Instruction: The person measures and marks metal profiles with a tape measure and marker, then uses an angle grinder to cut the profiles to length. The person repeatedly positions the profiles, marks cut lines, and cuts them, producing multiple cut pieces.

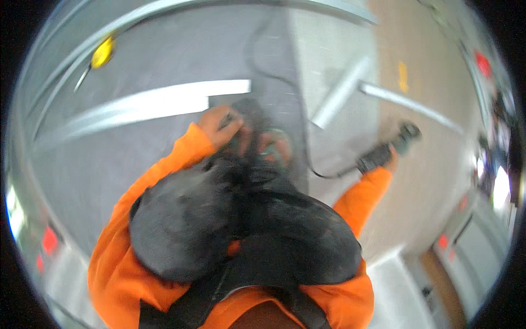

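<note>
My right hand, out to the right, is closed round a corded angle grinder. The tool's grey-green head points up and right, and a black cord trails from its rear end. In front of my bent knees, my left hand has its fingers curled in; something small and dark shows at them, too blurred to name. Just beyond that hand lie bright metal strips, their right ends close to my fingers. My shoes are partly visible between the hands.
A yellow tape measure lies at the far left. Long metal profiles curve along the far side. Right of the cord lie a short metal channel and a thin metal strip. A yellow mark shows on the brown floor section.
</note>
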Available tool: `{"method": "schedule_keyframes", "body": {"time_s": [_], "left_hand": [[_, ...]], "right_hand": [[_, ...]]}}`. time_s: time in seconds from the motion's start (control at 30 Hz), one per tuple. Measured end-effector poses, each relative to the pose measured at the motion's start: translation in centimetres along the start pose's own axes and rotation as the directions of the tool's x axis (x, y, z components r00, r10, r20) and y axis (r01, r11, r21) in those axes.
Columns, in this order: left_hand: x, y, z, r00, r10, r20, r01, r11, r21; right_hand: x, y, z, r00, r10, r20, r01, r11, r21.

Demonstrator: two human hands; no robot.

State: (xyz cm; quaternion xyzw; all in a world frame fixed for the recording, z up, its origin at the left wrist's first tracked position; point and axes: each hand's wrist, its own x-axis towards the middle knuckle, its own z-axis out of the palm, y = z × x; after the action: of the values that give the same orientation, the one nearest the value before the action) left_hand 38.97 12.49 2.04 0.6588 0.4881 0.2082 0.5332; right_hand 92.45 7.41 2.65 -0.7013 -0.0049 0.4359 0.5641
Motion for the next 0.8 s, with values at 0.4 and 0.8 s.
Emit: {"method": "schedule_keyframes", "body": {"time_s": [0.4, 0.8], "left_hand": [[14.3, 13.0, 18.2, 0.801, -0.169, 0.574, 0.378, 0.887, -0.266], [12.1, 16.3, 8.3, 0.909, -0.154, 0.387, 0.214, 0.97, -0.118]], "right_hand": [[-7.7, 2.5, 13.4, 0.948, -0.019, 0.319, -0.038, 0.984, 0.172], [-9.1, 0.8, 19.4, 0.874, -0.216, 0.436, 0.165, 0.975, 0.151]]}}
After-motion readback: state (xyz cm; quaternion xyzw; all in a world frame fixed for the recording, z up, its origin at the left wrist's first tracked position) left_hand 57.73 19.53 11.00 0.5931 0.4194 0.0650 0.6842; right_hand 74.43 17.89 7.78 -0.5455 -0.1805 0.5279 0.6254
